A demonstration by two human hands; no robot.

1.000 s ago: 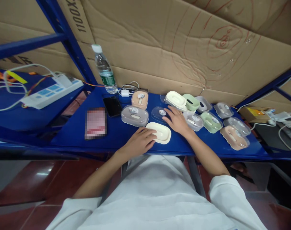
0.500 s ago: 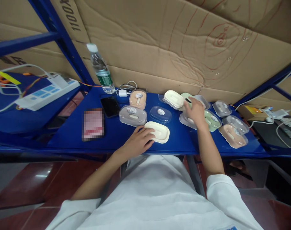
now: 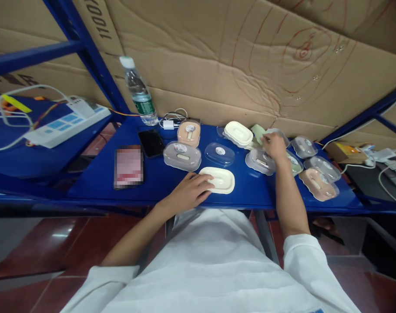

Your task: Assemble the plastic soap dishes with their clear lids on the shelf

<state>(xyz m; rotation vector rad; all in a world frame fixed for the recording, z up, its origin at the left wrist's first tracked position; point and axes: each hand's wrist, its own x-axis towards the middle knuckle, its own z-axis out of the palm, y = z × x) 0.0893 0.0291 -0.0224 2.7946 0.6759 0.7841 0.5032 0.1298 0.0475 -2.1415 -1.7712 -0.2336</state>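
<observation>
"At the near edge of the blue table [image 3: 159,184], left of centre, how is the left hand [image 3: 192,191] placed?"

"Palm down, its forearm slanting up from the lower left. The fingers are a little bent and loosely spread, tips resting on the left end of a cream dish [image 3: 224,180]."

"And how does that dish lie?"

"Flat on the table, recessed face up. Its long axis runs left to right, roughly along the near edge, the right end a touch nearer the person. One rounded end points toward the left hand; the other is uncovered."

"Just beyond it?"

"A clear lid [image 3: 224,157], apart from the dish, its long axis much the same way."

"Further right, then?"

"A second cream piece [image 3: 238,133], and a green piece [image 3: 258,133] just beside it, partly hidden, slanting from upper left to lower right."

"And the right hand [image 3: 276,147]?"

"Knuckles up, on a forearm that rises and leans left. The fingers bunch together, tips at the green piece's right side; whether they pinch it, I cannot tell"
</observation>
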